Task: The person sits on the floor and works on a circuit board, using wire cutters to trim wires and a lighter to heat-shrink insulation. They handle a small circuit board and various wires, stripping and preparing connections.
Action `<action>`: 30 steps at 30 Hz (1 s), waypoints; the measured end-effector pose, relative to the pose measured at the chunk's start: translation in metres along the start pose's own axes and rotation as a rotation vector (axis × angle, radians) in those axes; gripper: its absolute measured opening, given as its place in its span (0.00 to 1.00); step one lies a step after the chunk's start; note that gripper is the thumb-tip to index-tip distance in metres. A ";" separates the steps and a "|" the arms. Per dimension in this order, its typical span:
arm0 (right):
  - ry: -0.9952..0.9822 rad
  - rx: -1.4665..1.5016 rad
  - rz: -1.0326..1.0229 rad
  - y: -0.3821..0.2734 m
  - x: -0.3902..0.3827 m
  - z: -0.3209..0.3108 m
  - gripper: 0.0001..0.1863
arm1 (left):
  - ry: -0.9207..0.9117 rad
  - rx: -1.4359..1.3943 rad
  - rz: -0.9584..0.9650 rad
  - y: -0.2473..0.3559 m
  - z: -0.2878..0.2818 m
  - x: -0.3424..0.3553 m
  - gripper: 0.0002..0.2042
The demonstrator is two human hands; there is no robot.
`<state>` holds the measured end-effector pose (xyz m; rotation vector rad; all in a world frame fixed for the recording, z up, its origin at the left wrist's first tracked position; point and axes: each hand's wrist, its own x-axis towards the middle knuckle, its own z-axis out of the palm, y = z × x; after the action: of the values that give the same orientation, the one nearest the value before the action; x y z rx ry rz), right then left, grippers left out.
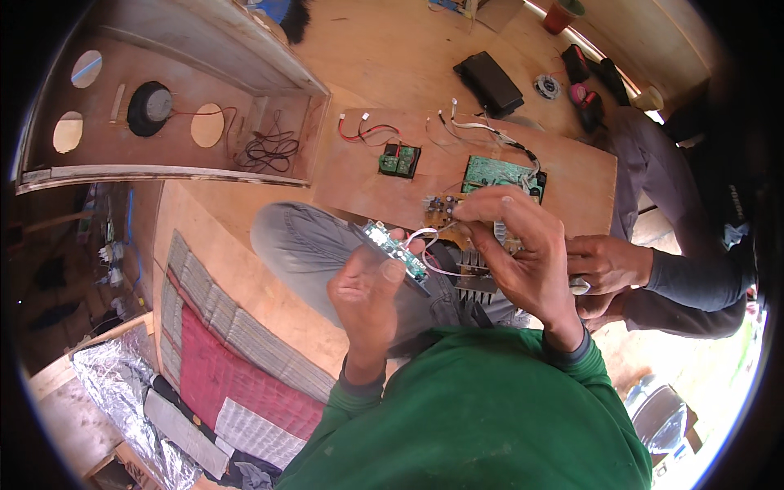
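My left hand grips a small green circuit board with a dark panel behind it, thumb across its face. Thin white and dark wires loop from this board toward the right. At their far end my right hand pinches a thin wire between thumb and forefinger; the exact tip is hard to make out. Behind and below the right hand sits an amplifier board with a finned heat sink, partly hidden by the fingers. Both hands are above my lap.
A wooden panel ahead bears green boards and loose cables. At left stands an open wooden speaker box with a speaker. Another person's hand is close on the right. A black case lies farther off.
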<state>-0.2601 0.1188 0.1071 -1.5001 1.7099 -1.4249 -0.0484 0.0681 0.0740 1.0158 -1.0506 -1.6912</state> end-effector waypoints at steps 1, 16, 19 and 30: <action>0.011 -0.024 -0.009 0.001 -0.001 -0.002 0.14 | 0.010 0.005 0.008 -0.005 -0.003 0.001 0.24; 0.533 0.112 0.351 0.004 -0.036 -0.056 0.07 | 0.044 -0.045 0.055 0.001 -0.024 0.008 0.26; 0.451 0.124 0.411 0.013 -0.047 -0.061 0.08 | 0.054 -0.051 0.052 0.002 -0.025 0.010 0.26; 0.423 0.204 0.399 0.011 -0.051 -0.052 0.08 | 0.023 -0.099 0.047 0.002 -0.035 0.017 0.22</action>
<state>-0.2931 0.1842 0.1013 -0.7282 1.8951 -1.7045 -0.0204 0.0437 0.0617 0.9377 -0.9593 -1.6731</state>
